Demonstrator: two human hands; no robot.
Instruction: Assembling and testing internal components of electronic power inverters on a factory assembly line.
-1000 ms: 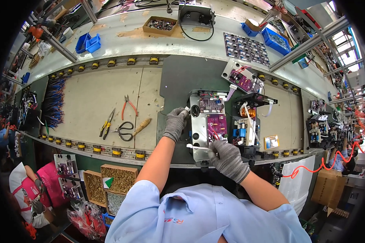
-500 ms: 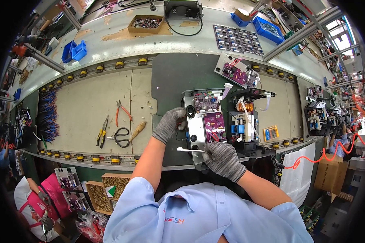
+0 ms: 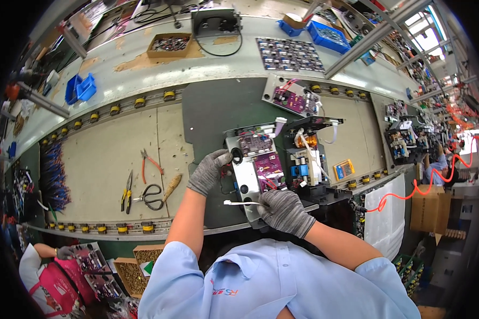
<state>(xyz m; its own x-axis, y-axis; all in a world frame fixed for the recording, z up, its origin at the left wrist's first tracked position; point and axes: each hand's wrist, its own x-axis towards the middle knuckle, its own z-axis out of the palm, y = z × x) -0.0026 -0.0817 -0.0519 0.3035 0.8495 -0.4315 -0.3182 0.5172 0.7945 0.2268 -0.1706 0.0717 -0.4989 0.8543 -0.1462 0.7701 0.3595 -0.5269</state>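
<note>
A silver metal plate [image 3: 243,173] carrying purple circuit boards [image 3: 270,166] lies slightly tilted in front of me. My left hand [image 3: 209,173], in a grey knit glove, has its fingertips pinched at the plate's left edge, beside a black ring [image 3: 237,155]. What lies between those fingertips is hidden. My gloved right hand [image 3: 287,211] is closed over the plate's near end. From its fingers a white cable [image 3: 245,203] with a small connector sticks out to the left. Just right of the plate stands an open black unit [image 3: 310,166] with copper coils and blue parts.
Another board plate [image 3: 291,95] lies behind. On the left are yellow-handled pliers [image 3: 126,192], red-handled cutters [image 3: 150,166], scissors [image 3: 152,196] and wire bundles [image 3: 53,177]. Roller rails [image 3: 122,228] edge the bench. A red coiled hose [image 3: 427,181] hangs right; a co-worker [image 3: 56,279] is lower left.
The whole view has shifted, moving the bench leftward in the picture. My left fingertips have come closer to the black ring. The co-worker's hand has moved onto the boards at lower left.
</note>
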